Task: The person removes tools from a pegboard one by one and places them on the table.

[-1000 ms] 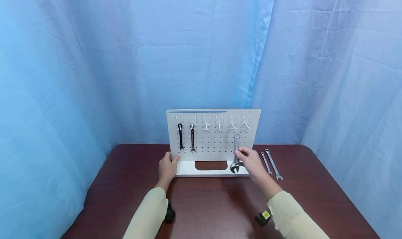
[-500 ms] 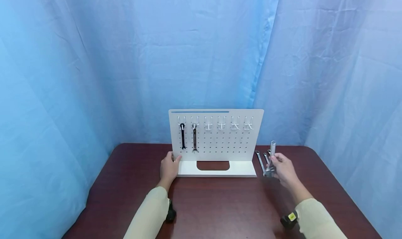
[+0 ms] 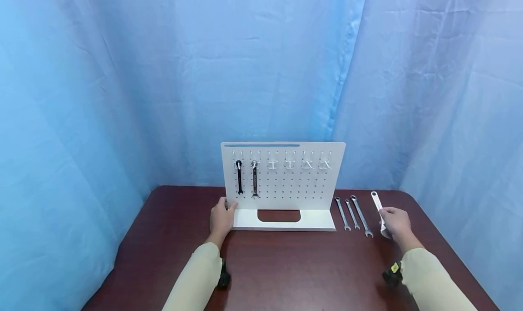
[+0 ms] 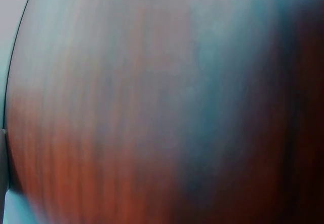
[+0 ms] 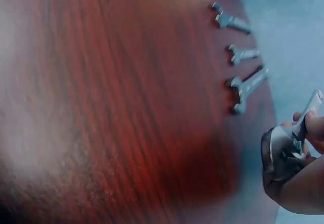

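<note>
My right hand grips an adjustable wrench low on its handle, near the jaw end, at the right of the table. In the right wrist view the wrench's head shows beside my fingers. My left hand holds the lower left edge of a white pegboard, thumb in front. A black wrench and a dark chrome wrench hang from its two leftmost hooks. Three silver combination wrenches lie between the board and my right hand: one nearest the board, a small middle one, a longer one.
Several white hooks along the board's upper part carry nothing. The board's base stands on the dark red-brown table. Blue curtains surround the table's back and sides. The left wrist view is mostly blurred tabletop.
My right hand has carried the adjustable wrench from in front of the pegboard rightward, past the three lying wrenches, and lowered it. My left hand stays at the board's edge.
</note>
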`<state>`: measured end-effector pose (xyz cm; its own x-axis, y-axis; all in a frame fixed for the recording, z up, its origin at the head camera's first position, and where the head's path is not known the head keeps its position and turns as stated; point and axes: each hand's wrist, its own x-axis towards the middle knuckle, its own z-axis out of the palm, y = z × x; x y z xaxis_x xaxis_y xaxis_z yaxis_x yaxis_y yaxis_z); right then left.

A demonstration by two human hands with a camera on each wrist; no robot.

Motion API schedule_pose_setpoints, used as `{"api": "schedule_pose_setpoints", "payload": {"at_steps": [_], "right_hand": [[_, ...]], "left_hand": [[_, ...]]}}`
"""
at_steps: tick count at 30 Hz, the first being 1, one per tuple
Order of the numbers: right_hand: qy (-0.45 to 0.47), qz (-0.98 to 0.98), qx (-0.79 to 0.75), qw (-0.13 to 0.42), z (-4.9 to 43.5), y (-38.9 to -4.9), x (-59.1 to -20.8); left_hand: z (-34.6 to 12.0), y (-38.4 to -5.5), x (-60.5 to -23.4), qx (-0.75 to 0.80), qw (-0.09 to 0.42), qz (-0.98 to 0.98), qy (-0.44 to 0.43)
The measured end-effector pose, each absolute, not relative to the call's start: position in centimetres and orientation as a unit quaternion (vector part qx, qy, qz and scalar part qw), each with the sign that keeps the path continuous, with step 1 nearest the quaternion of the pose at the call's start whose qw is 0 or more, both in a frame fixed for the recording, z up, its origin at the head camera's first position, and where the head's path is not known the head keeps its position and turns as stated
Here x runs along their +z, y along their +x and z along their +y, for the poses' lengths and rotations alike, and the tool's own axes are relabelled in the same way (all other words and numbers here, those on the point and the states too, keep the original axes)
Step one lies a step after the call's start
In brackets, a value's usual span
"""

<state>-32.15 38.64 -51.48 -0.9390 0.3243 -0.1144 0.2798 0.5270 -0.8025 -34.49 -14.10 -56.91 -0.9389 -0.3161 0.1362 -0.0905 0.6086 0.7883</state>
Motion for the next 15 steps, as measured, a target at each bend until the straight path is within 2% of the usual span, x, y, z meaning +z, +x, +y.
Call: {"api": "schedule_pose_setpoints", "payload": {"at_steps": [15], "right_hand": [[-0.172, -0.924, 0.339, 0.047, 38.1, -34.1, -53.2]], "left_hand": [[-14.2, -34.7, -57.1, -0.424, 0.134, -0.888, 0.117]]}}
